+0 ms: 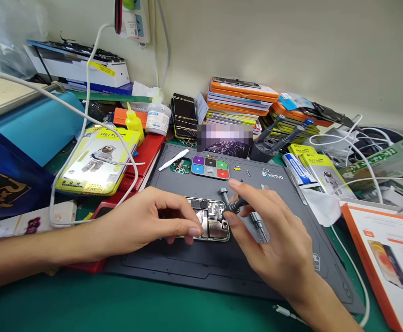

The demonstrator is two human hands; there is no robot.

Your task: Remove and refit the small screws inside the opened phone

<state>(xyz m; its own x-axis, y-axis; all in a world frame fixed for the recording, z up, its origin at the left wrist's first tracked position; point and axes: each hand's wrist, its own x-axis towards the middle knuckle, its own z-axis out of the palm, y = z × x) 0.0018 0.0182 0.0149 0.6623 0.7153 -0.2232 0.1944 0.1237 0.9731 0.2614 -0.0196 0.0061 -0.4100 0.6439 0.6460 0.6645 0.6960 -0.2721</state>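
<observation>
An opened phone [218,228] lies on the dark grey work mat [187,265], its inner boards and metal shields bare. My left hand [167,214] bends over its left half, thumb and index fingertips close together above the phone's insides. Anything between those fingertips is too small or hidden to make out. At the phone's right end, my right hand [274,235] grips a dark screwdriver [235,206] between thumb and fingers; its tip cannot be made out. Beneath that hand lies another grey screwdriver [258,223], and a grey round-capped tool [224,191] rests just behind the phone.
Behind the phone are a coloured screw tray [210,168], a white spudger [174,160] and a small circuit board [180,168]. A dark tool holder [262,150] stands at the back. Battery boxes [97,159], a white cable [87,92] and an orange-edged box [377,258] flank the mat.
</observation>
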